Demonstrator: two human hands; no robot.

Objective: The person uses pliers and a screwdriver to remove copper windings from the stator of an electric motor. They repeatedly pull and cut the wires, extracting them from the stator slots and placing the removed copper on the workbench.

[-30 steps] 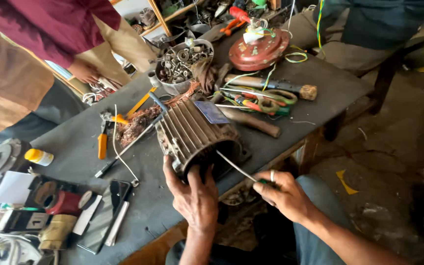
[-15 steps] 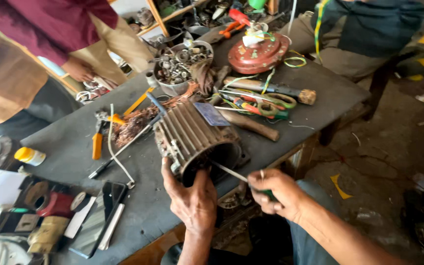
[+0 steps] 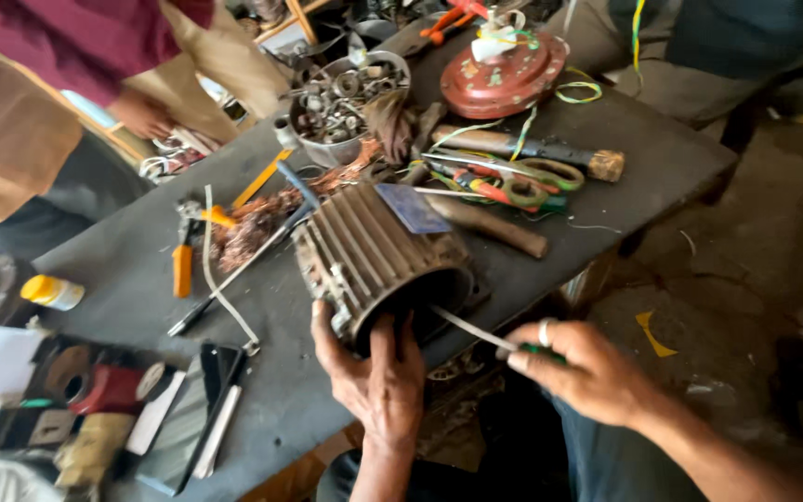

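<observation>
A ribbed grey motor housing (image 3: 378,265) is laid on its side near the front edge of the dark workbench (image 3: 643,149), with its open round end turned toward the person. The rim of that open end is gripped by the left hand (image 3: 378,376): the thumb is set against the left side of the rim and the fingers are curled over its lower lip into the opening. A screwdriver (image 3: 485,335) with a green handle is held in the right hand (image 3: 587,372), whose fingers are closed tightly around the handle; a ring is worn on one finger. The thin metal shaft is pointed into the mouth of the housing, its tip at or just inside the rim.

Just behind the housing, a tangle of copper wire (image 3: 257,218) is spread on the bench, and a metal bowl (image 3: 341,112) filled with washers and small parts is stood beyond it. A red round motor cover (image 3: 504,74) is placed near the far edge. Scissors with green and orange handles (image 3: 522,181) and a wooden-handled tool (image 3: 522,149) are laid to the right of the housing. Toward the left edge, a small yellow-capped bottle (image 3: 50,291) is seen. Another person's hand (image 3: 141,116) is seen at the far left corner, apart from the housing.
</observation>
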